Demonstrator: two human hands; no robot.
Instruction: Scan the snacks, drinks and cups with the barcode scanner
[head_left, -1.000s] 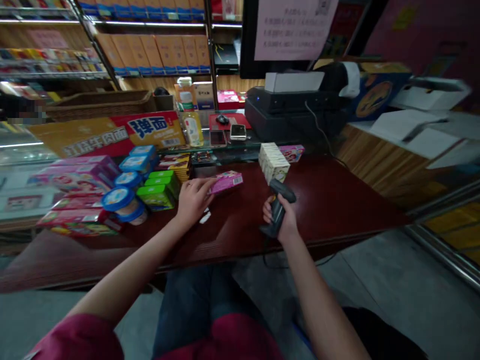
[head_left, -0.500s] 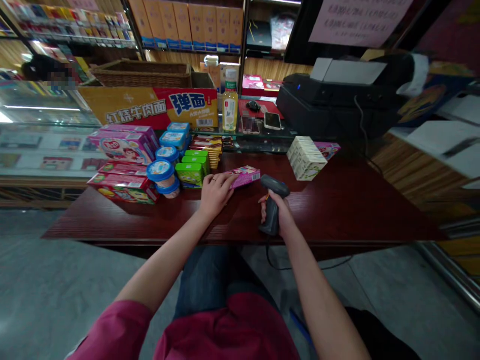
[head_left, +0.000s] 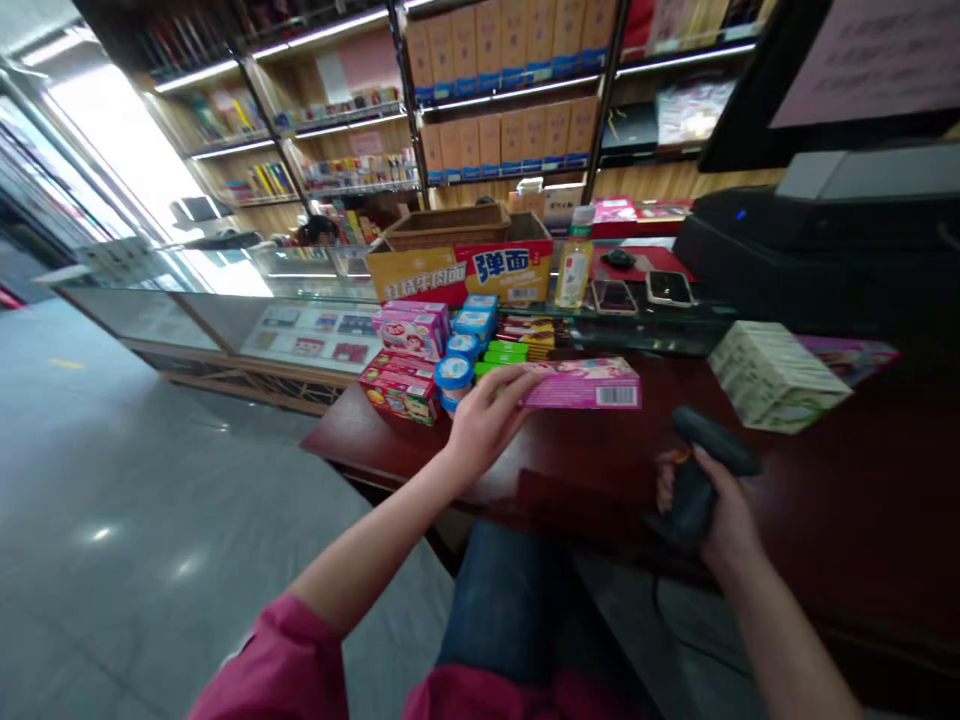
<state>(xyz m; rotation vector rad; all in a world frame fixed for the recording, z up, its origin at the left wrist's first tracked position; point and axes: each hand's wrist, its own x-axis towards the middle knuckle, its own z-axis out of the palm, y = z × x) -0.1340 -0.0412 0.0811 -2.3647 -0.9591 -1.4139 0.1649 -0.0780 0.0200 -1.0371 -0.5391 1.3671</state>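
Observation:
My left hand (head_left: 487, 425) grips one end of a flat pink box (head_left: 585, 383) with a barcode on its side, holding it over the dark red wooden table (head_left: 600, 470). My right hand (head_left: 716, 505) is wrapped round the handle of a black barcode scanner (head_left: 697, 470), whose head points toward the pink box from the right. The scanner sits a short way from the box and does not touch it.
Pink boxes (head_left: 409, 335), blue-lidded tubs (head_left: 454, 375) and green boxes (head_left: 506, 352) stand at the table's far left. A pale green carton (head_left: 772, 375) lies at the right. Behind are a noodle carton (head_left: 465, 270), a bottle (head_left: 574, 265), phones, a black register (head_left: 825, 250) and shelves.
The view has swung left and come closer. My left hand has lifted the pink box higher, barcode side toward me. My right hand still holds the scanner.

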